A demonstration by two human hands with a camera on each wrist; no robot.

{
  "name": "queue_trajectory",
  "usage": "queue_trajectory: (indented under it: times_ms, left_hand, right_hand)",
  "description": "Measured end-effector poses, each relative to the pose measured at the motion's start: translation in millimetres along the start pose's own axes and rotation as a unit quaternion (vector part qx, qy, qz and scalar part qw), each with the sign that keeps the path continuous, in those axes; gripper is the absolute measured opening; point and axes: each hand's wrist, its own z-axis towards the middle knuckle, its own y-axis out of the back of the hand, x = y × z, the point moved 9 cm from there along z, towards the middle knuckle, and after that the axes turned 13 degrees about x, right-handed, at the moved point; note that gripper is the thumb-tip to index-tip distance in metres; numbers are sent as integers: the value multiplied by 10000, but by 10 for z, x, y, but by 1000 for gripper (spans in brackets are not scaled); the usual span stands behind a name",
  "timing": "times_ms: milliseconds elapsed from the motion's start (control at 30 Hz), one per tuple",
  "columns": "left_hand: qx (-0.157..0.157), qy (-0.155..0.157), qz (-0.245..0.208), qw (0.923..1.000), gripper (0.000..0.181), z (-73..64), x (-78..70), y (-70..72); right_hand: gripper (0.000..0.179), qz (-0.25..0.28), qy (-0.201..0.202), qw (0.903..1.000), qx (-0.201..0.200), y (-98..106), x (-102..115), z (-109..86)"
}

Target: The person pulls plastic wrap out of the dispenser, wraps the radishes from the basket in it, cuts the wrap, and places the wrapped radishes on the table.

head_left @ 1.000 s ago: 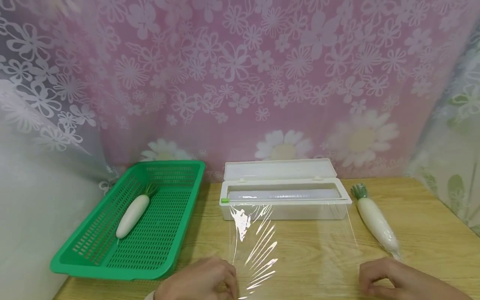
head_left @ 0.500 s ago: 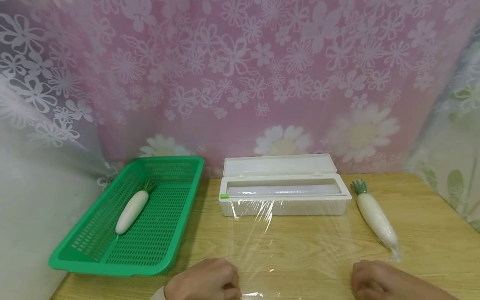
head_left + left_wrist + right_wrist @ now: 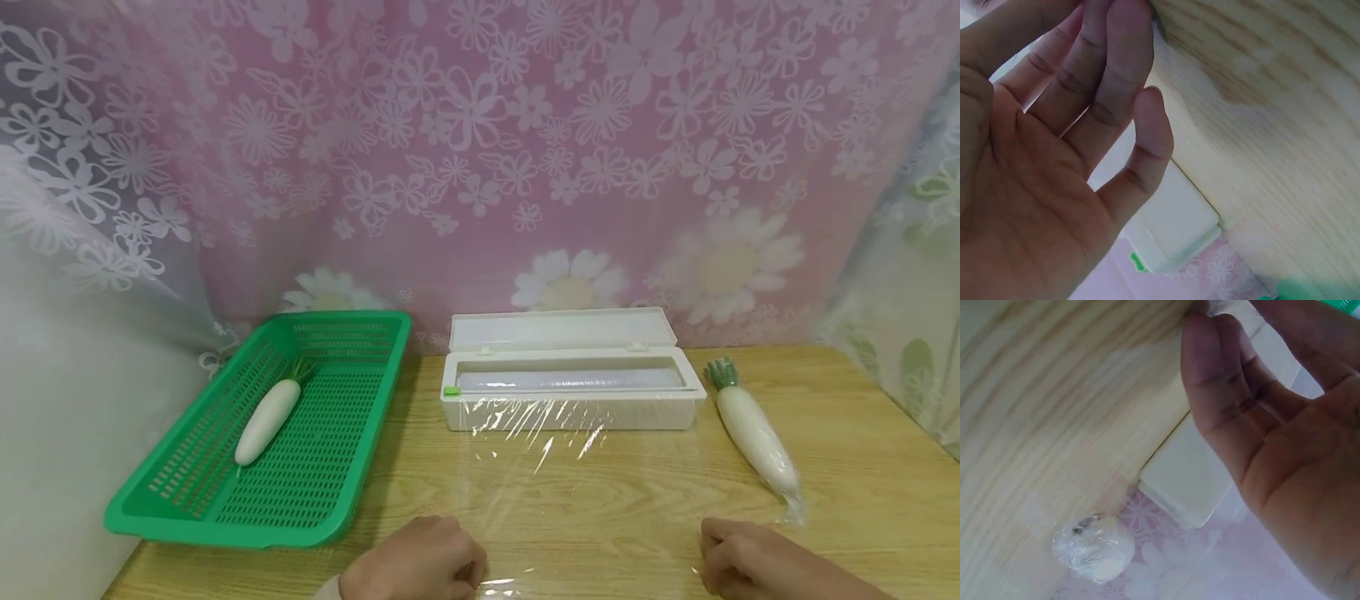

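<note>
At your far left, the shallow green perforated plastic basket sits on the wood-grained surface. Inside it lies a bare white radish with green stalks, slanting, its root tip towards you; your left hand is the nearer to it.

Next comes your left hand, fingers curled in a pinch at the left edge of the sheet of clear plastic film. That sheet lies between your hands, running straight away from you to the long white plastic box. The box's lid stands open at the back, the pale roll of film rests inside, and a small green tab sits at its left front corner. Roll and box have their long axis crosswise, parallel to the line between your hands, with neither hand clearly nearer.

Your right hand pinches the sheet's right edge with curled fingers; both wrist views leave the exact contact unclear. Just beyond that hand lies the film-wrapped white radish with green stalks, slanting, its twisted wrapping end towards you.
</note>
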Motion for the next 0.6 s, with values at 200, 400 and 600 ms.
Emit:
queue_trajectory:
  times_ms: [200, 400, 600]
  left_hand:
    - [230, 296, -148, 9992, 28, 25, 25, -47]
    - [293, 198, -76, 9993, 30, 29, 8, -59]
    - [122, 225, 52, 9997, 34, -18, -6, 18]
  right_hand:
    - [16, 126, -464, 9978, 463, -21, 93, 56]
    - [17, 371, -246, 9970, 630, 53, 310, 116]
    - [20, 87, -299, 9991, 294, 193, 319, 85]
